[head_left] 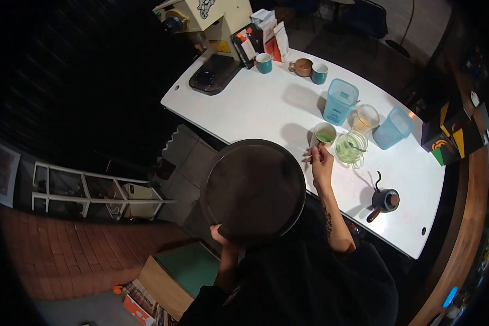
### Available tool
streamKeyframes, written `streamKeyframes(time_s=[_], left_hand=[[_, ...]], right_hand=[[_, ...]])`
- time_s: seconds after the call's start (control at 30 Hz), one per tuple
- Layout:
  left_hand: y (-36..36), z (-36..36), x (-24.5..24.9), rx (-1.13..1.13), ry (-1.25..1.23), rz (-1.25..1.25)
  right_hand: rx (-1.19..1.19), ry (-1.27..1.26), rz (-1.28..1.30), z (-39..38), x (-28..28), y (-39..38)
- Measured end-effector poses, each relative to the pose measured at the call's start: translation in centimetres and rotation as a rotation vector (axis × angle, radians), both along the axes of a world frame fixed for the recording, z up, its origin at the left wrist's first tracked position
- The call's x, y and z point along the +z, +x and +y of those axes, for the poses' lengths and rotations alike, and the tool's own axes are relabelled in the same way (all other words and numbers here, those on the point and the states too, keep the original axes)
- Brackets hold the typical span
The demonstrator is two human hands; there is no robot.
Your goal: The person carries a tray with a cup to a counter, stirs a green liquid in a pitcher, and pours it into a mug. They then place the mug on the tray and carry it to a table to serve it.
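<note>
Here the left hand (219,232) grips the round tray (254,190) by its rim, level beside the bench (255,103) edge. The right hand (320,162) touches the green cup (324,133), but I cannot tell if it grips.

The round tray (252,190) is seen to be dark and smooth, with a dull sheen, and the table (266,103) is finished in smooth, faintly glossy white. The blue container (340,101) is made of translucent plastic, the jug (351,148) of clear glass, and the counter edge (462,217) of polished wood.
</note>
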State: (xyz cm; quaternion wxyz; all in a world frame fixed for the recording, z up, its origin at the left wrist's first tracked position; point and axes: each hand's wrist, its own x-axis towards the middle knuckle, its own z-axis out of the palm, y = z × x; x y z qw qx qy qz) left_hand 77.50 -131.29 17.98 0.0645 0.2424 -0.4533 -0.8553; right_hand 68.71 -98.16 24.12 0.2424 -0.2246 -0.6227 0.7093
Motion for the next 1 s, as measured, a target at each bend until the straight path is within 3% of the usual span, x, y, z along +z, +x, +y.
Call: streamKeyframes(time_s=[0.03,0.07,0.13,0.17,0.23,0.27,0.33,0.37,0.43,0.47,0.53,0.57,0.63,0.67,0.73,0.9,0.93,1.0], left_hand=[[0.3,-0.5,-1.0,-0.024,-0.153,0.026],[0.4,-1.8,-3.4,-0.005,-0.151,0.024],[0.8,-5.0,-9.8,-0.120,-1.298,0.524],[1.2,-4.6,-10.4,-0.100,-1.297,0.508],[1.5,-2.8,-9.9,0.010,-0.857,0.234],[2.1,-2.1,-8.9,0.035,-0.852,0.221],[2.6,-0.2,-2.8,-0.066,-0.451,0.215],[2.1,0.3,-2.9,-0.037,-0.447,0.203],[1.7,0.5,-4.3,0.267,-1.169,0.413],[1.0,0.1,-5.2,0.295,-1.171,0.394],[-0.3,-1.2,-9.5,0.219,0.138,0.130],[-0.3,-2.1,-12.4,0.248,0.142,0.130],[-0.5,-3.1,-13.9,0.142,-0.354,0.157],[-0.6,-3.4,-14.6,0.166,-0.349,0.153],[-2.3,-2.0,-5.1,0.225,0.427,0.139],[-5.5,-4.2,4.5,0.238,0.583,0.206],[-6.8,-5.2,5.3,0.234,0.624,0.194],[-8.1,-8.4,1.6,0.274,0.594,0.237]], right_hand=[[0.026,0.021,0.005,0.3,0.0,0.2],[0.063,0.052,0.002,0.6,0.1,0.5],[0.128,0.093,-0.004,1.1,0.8,1.1],[0.151,0.100,-0.006,1.3,1.2,1.3],[0.267,0.194,-0.021,1.5,2.4,1.6],[0.327,0.189,-0.029,1.4,3.3,1.6],[0.422,0.165,0.001,0.4,5.2,1.6],[0.492,0.130,0.028,-0.3,6.3,1.6],[0.620,0.161,-0.025,-2.3,8.2,0.8],[0.690,0.167,-0.022,-3.3,8.5,0.6],[0.804,0.167,-0.019,-5.1,8.7,0.0],[0.833,0.172,-0.020,-6.1,8.6,-0.4],[0.937,0.201,-0.031,-8.4,8.3,-1.2],[0.966,0.157,-0.001,-9.7,8.3,-1.7],[1.029,0.143,-0.015,-12.0,8.2,-2.7],[1.168,0.121,-0.048,-17.8,7.4,-6.0],[1.162,0.195,-0.087,-19.1,8.2,-6.6],[1.162,0.183,-0.071,-21.8,7.5,-8.0]])
